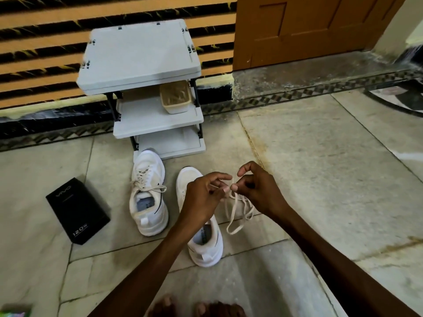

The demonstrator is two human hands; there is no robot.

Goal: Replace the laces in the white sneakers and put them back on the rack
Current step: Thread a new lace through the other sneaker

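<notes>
Left hand (203, 195) and right hand (258, 191) raised over the floor (320, 179), fingertips almost touching. Each thumb and forefinger clamped on one cream lace (238, 213), other fingers loosely curled.

Lace flat, woven, limp. Hanging from the pinch in long loops, down and toward the person, beside the nearer sneaker (206, 245). Whether already threaded: cannot tell, eyelets hidden under left hand.

Nearer sneaker straight below left hand, long axis toe toward rack (142, 56), heel toward person. Left hand nearer the eyelets, so likely feeding from that side.

Second sneaker (148, 202) just left of it, laced and tied, toe at the rack's foot. Uppers white mesh, soles smooth.

Rack grey plastic, three shelves, at wall edge of floor. Matte black box (77, 211) further left.
</notes>
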